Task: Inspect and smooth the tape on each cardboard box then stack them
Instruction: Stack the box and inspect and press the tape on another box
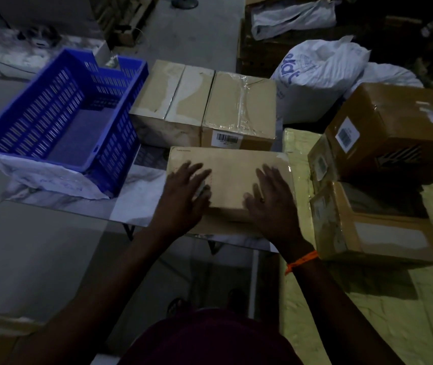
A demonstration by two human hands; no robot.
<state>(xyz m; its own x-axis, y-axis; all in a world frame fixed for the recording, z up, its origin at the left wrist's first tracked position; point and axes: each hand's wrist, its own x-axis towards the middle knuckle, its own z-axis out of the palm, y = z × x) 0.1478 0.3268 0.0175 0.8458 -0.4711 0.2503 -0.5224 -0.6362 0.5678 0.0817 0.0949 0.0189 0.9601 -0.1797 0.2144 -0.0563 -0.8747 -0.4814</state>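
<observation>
A flat cardboard box [232, 172] lies on the table right in front of me. My left hand [187, 191] rests flat on its left part with fingers spread. My right hand [270, 198], orange band at the wrist, presses flat on its right part. Behind it stand two taped cardboard boxes side by side, a left one [170, 101] and a right one [241, 106] with a barcode label. To the right, another box [394, 130] is stacked on a lower box [376, 227].
A blue slotted plastic crate [60, 114] sits on the marble-pattern table [136, 204] at the left. White sacks [315, 75] lie behind the boxes. A yellow-green surface [368, 312] carries the stacked boxes at the right. Dark floor lies below the table edge.
</observation>
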